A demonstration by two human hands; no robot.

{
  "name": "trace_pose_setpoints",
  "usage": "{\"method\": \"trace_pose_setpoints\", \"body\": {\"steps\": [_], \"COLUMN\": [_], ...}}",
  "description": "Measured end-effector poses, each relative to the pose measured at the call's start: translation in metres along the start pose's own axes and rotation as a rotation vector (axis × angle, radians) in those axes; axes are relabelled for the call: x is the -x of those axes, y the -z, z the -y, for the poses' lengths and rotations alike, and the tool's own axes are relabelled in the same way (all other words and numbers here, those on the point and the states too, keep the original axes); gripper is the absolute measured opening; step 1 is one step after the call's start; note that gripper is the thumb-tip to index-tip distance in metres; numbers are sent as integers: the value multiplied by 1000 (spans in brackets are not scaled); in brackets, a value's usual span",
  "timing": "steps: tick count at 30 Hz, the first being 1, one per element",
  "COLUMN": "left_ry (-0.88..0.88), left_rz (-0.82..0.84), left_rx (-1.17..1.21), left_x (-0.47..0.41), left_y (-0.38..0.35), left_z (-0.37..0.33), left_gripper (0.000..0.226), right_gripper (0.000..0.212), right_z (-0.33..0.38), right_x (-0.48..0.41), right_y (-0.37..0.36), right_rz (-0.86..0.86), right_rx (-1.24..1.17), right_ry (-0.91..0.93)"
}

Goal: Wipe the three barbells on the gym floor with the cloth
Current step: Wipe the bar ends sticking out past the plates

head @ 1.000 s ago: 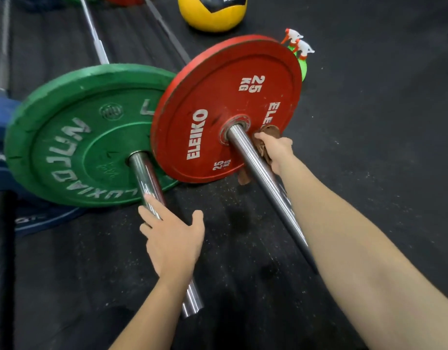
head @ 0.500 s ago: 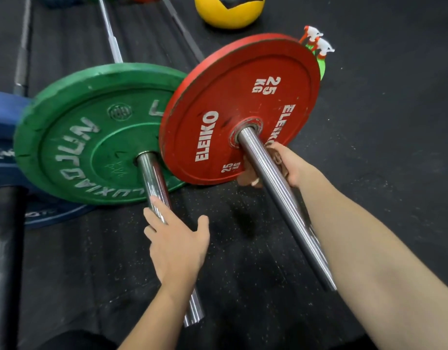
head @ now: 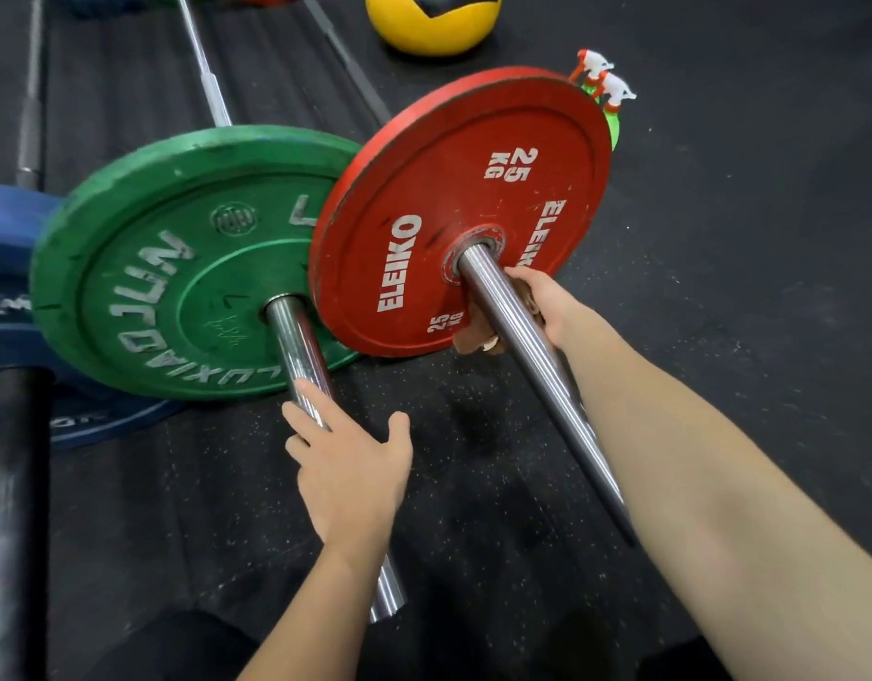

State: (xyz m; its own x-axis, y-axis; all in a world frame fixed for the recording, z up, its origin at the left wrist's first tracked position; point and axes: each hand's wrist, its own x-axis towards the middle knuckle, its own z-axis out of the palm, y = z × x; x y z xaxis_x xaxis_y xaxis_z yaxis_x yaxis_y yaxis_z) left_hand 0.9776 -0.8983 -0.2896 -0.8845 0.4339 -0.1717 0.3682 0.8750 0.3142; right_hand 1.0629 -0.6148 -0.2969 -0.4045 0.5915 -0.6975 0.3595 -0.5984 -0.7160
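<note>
Three barbells lie side by side on the black gym floor. The right one carries a red 25 kg plate and a steel sleeve. My right hand grips a brown cloth wrapped around that sleeve just below the plate; most of the cloth is hidden under the bar. The middle barbell has a green plate, and my left hand rests flat with straight fingers on its sleeve. The left barbell shows a blue plate and a dark sleeve.
A yellow and black medicine ball sits at the top. Spray bottle nozzles with a green body poke out behind the red plate. The bar shafts run away toward the top left. Dark floor extends to the right.
My right hand slid with the cloth down the sleeve and back up against the red plate. The left hand stayed on the middle sleeve. The view shifted slightly.
</note>
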Motion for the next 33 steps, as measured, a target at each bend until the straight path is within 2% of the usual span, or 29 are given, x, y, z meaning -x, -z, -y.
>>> {"method": "trace_pose_setpoints", "body": {"steps": [4,9,15,20,24,28,30,33], "left_ry": [-11,-8,-3,3,-10,-18,-16,-11], "left_rz": [-5,-5,2,9,5,15,14,19], "left_rx": [6,25,45,65,70,73,73,75], "left_x": [-1,0,0,-1,1,2,4,3], "left_y": [0,-1,-2,-2,-1,-1,0,2], "left_z": [1,1,2,2,5,3,2,1], "left_gripper": [108,108,109,107,106,106,106,106], "right_gripper": [51,48,42,44,59,76,72,63], "right_z": [-28,-77,-52,-66,-122,-166,-166,-152], "right_x": [34,88,93,104,135,165,174,179], "right_y": [20,59,34,34,70,100,102,102], "right_rz": [95,99,100,68,67,-63,-172,-433], "right_rx": [87,96,90,155,86,119,203,387], "right_ry": [-25,-131,-115,-44,-147,-288,-312,-274]}}
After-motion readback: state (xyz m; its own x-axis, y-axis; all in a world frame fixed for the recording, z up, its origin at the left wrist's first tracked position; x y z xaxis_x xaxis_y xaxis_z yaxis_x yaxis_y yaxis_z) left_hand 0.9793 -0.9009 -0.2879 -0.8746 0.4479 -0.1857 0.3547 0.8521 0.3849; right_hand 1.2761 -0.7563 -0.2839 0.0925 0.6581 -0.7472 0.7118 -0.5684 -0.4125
